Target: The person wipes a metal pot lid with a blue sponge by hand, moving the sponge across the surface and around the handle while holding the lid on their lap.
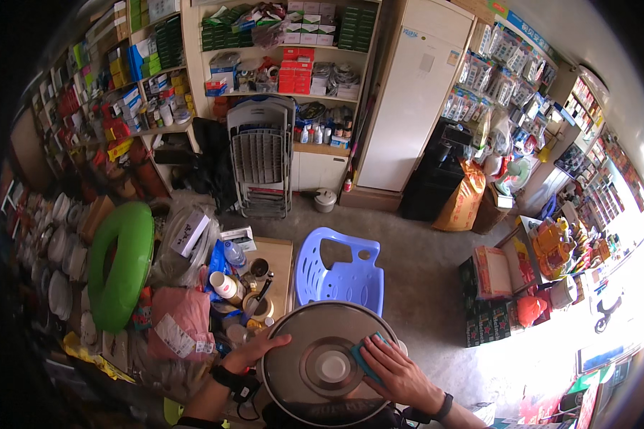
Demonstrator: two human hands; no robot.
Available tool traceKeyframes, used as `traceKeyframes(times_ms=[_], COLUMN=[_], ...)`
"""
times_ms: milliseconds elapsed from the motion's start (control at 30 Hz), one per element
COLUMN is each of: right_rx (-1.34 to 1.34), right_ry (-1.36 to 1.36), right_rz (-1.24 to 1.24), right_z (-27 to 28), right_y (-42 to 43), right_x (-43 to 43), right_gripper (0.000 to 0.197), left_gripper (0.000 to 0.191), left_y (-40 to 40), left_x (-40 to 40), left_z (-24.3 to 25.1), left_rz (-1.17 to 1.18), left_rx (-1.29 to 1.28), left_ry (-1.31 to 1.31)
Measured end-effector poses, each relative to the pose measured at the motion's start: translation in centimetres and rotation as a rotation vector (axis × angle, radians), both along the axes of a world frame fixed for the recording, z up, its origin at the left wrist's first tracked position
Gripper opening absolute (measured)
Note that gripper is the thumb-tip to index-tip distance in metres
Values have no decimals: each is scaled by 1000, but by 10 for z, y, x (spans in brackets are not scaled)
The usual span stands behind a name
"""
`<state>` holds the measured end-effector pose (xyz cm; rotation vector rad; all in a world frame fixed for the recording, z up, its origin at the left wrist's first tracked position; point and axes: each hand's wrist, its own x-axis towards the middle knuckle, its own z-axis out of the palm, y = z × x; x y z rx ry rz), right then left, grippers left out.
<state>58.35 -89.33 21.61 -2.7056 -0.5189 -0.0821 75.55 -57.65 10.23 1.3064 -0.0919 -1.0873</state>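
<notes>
A large round pot lid [295,370] with a pale centre knob lies in front of me, its top side up. At its left rim is my left hand [255,351], thumb on top of the rim and the other fingers hidden below it. My right hand [389,370] presses a teal cloth or sponge [366,358] flat on the lid's right part. Just beyond the lid stands a blue plastic chair [349,281].
A wooden table [282,257] at the left bears a plastic bottle [234,253], a knife [261,295] and a tape roll. Left of it lie a pink package [180,322] and a green swim ring [121,268]. Folding chairs [260,155] lean by the shelves; cartons [485,327] stand right.
</notes>
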Motion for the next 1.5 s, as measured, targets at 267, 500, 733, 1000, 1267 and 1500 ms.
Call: traceKeyframes(times_ms=[267, 500, 733, 1000, 1267, 1500], right_rx=[4, 92, 119, 181, -25, -138], right_ry=[-59, -54, 29, -1, -120, -227], right_rz=[72, 224, 392, 598, 708, 852], right_z=[-3, -10, -6, -15, 1, 0], right_y=[2, -1, 1, 19, 54, 75], right_x=[-9, -26, -28, -21, 0, 24], right_gripper=[55, 52, 56, 63, 50, 40], left_gripper=[78, 74, 69, 72, 80, 77], left_y=[1, -2, -3, -10, -9, -4], left_x=[-7, -12, -17, -25, -25, -32], left_z=[-1, -1, 3, 32, 35, 33], left_rz=[29, 49, 69, 52, -11, 3], left_rx=[-22, -49, -49, -19, -10, -10], left_ry=[-16, -20, -23, -35, -129, -152])
